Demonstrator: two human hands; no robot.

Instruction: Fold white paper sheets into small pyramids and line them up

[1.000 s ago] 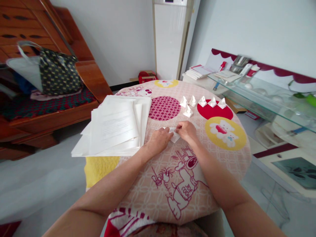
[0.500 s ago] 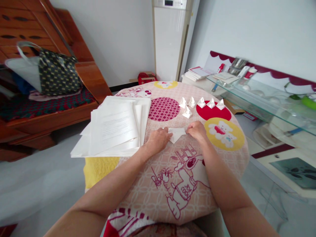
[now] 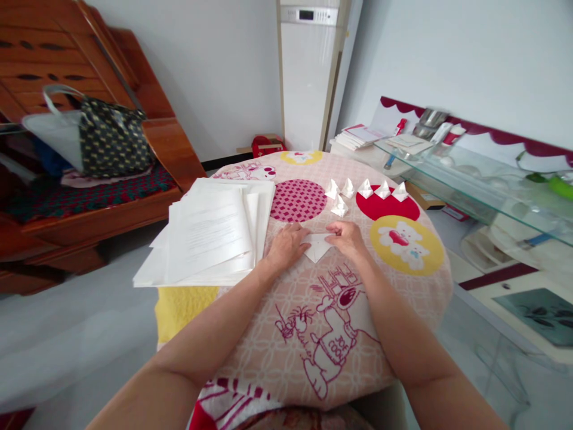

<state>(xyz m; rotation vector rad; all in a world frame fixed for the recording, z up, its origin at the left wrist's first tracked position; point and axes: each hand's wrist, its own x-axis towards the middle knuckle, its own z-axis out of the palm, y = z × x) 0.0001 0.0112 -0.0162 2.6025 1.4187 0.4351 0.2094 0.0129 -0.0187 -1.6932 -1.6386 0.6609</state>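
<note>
A small folded sheet of white paper [image 3: 317, 249] lies on the tablecloth between my hands, its pointed end towards me. My left hand [image 3: 289, 245] presses on its left side, thumb on the paper. At its upper right, my right hand [image 3: 348, 237] pinches the edge between thumb and fingers. Beyond them stand several small folded paper boats [image 3: 366, 189], most in a row, with one paper boat [image 3: 339, 206] nearer to me. A stack of white paper sheets [image 3: 210, 233] is left of my left hand, the top one printed.
The round table wears a patterned pink cloth [image 3: 250, 352]. On the right is a glass-topped stand [image 3: 483, 185] with cups and papers. A wooden bench [image 3: 174, 149] with a dotted bag [image 3: 114, 140] is at the left. A white cabinet-like unit [image 3: 307, 77] stands behind.
My right hand has moved left along the paper's upper edge, closer to my left hand. The right part of the paper now looks narrower or more covered. The view has shifted slightly.
</note>
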